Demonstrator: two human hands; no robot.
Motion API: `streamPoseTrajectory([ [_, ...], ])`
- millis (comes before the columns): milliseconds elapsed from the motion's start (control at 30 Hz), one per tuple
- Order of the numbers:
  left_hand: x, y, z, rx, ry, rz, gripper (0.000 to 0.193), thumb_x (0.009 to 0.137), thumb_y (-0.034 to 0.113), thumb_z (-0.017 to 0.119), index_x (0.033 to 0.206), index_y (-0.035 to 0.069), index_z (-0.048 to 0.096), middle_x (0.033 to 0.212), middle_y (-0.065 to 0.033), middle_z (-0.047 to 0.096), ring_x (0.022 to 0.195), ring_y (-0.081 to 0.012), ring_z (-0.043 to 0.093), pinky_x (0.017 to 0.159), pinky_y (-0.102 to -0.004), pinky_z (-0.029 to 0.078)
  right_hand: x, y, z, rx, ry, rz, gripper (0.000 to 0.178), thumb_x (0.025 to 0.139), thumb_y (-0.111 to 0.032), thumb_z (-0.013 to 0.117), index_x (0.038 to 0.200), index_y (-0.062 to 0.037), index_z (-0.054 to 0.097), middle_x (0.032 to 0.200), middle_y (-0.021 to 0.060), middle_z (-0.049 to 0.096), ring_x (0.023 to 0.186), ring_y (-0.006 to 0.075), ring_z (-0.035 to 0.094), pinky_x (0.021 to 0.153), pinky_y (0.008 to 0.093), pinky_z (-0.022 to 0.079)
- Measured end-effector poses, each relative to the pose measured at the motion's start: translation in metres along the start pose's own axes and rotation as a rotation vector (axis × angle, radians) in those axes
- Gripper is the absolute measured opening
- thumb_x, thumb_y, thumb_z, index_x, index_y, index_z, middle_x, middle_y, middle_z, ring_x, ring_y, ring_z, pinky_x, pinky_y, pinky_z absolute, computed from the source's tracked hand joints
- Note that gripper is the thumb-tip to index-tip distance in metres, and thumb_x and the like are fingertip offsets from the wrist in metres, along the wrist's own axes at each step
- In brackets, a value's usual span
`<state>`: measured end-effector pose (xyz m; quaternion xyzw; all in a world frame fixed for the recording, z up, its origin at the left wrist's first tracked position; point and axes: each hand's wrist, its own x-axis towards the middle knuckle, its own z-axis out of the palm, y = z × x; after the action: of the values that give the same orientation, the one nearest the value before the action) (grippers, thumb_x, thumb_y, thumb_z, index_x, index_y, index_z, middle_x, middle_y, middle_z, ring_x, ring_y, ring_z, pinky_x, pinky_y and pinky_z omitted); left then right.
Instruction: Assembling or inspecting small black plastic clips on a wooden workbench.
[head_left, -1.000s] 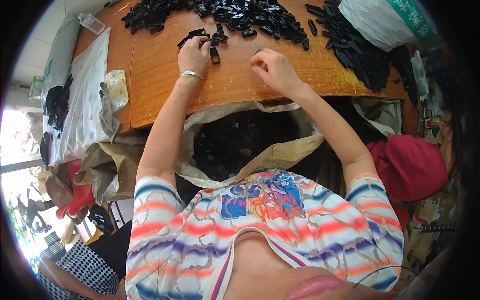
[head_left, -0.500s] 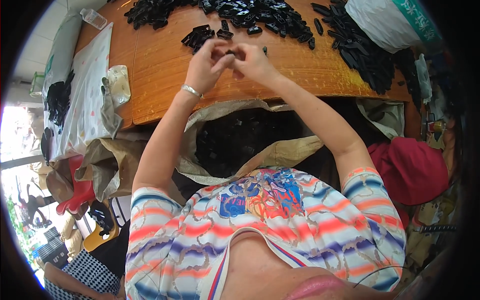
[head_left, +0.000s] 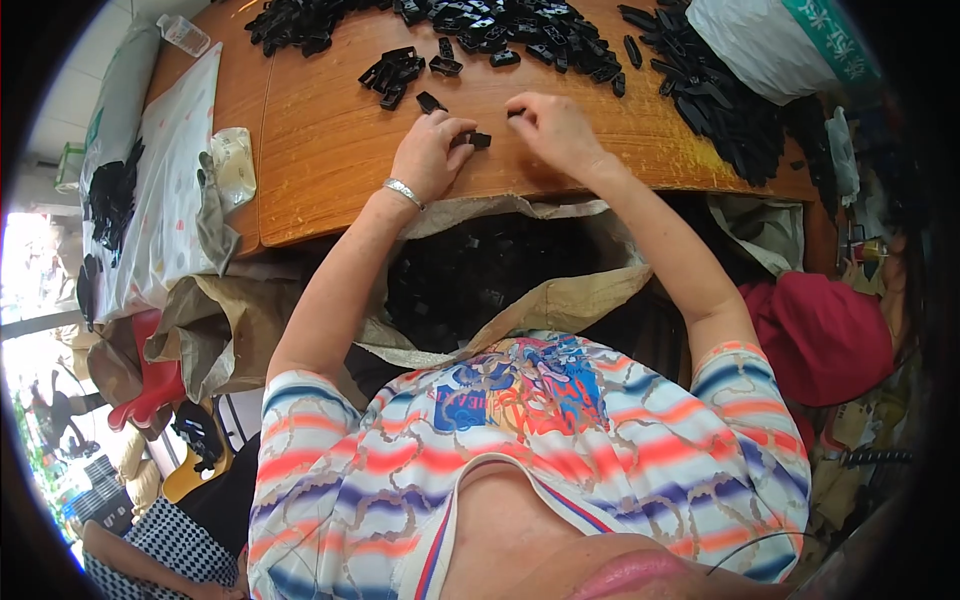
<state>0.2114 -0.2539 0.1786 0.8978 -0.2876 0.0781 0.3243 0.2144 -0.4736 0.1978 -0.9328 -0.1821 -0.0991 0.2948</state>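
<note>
Over the near middle of the wooden table point(head_left: 330, 160), my left hand point(head_left: 430, 158) is closed on a small black plastic part point(head_left: 478, 140), which sticks out past the thumb toward the right. Another black part point(head_left: 430, 102) shows just beyond its knuckles; whether the fingers touch it cannot be told. To the right and apart from it, my right hand point(head_left: 555, 135) pinches a small dark piece point(head_left: 515, 113) between thumb and fingertips. A little cluster of black parts point(head_left: 392, 75) lies just farther away on the wood.
Heaps of black parts point(head_left: 530, 35) cover the far side, with longer black pieces point(head_left: 715, 120) at right beside a white-and-green bag point(head_left: 760, 50). An open sack point(head_left: 580, 300) of black parts hangs below the near edge. At left lie plastic sheeting point(head_left: 175, 180) and a bottle point(head_left: 184, 35).
My hands were together over one small dark piece; now they are apart, the left lower, the right shifted right. Black parts now show beside the left hand.
</note>
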Motion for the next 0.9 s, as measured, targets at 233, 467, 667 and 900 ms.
streamPoseTrajectory([
  [233,-0.004,-0.003,-0.002,-0.027,0.076,-0.035,0.032,0.079,0.014,0.071,0.109,0.006,0.066,0.103,-0.0129,0.058,0.098,-0.0302,0.056,0.086,-0.0369,0.048,0.015,0.027,-0.01,-0.278,-0.027,-0.105,0.017,0.083,-0.009,0.066,0.1,-0.0086,0.066,0.097,0.0096,0.062,0.092,0.0319,0.063,0.077,0.0407,0.052],
  [467,-0.006,-0.01,0.0,-0.006,0.09,-0.067,0.03,0.077,0.012,0.073,0.105,0.005,0.067,0.1,-0.0116,0.059,0.096,-0.0291,0.058,0.084,-0.0364,0.048,0.008,0.019,-0.01,-0.176,-0.122,-0.045,0.019,0.077,-0.006,0.073,0.087,-0.0029,0.057,0.09,0.0104,0.061,0.082,0.0299,0.062,0.072,0.0375,0.05],
  [667,-0.003,-0.011,0.002,0.007,0.09,-0.056,0.027,0.076,0.011,0.072,0.102,0.004,0.066,0.095,-0.0111,0.059,0.092,-0.0292,0.058,0.081,-0.0367,0.048,0.008,0.001,-0.003,0.151,0.04,-0.114,0.018,0.075,-0.004,0.071,0.09,-0.003,0.061,0.088,0.0145,0.063,0.084,0.0328,0.062,0.074,0.0392,0.05],
  [900,-0.003,-0.01,0.002,-0.038,0.073,-0.096,0.029,0.074,0.011,0.073,0.101,0.004,0.066,0.093,-0.0102,0.059,0.091,-0.0284,0.058,0.08,-0.0367,0.048,0.016,-0.021,0.023,0.088,0.0,-0.263,0.02,0.074,-0.001,0.069,0.092,-0.0018,0.062,0.09,0.0125,0.061,0.083,0.0316,0.063,0.073,0.0378,0.052],
])
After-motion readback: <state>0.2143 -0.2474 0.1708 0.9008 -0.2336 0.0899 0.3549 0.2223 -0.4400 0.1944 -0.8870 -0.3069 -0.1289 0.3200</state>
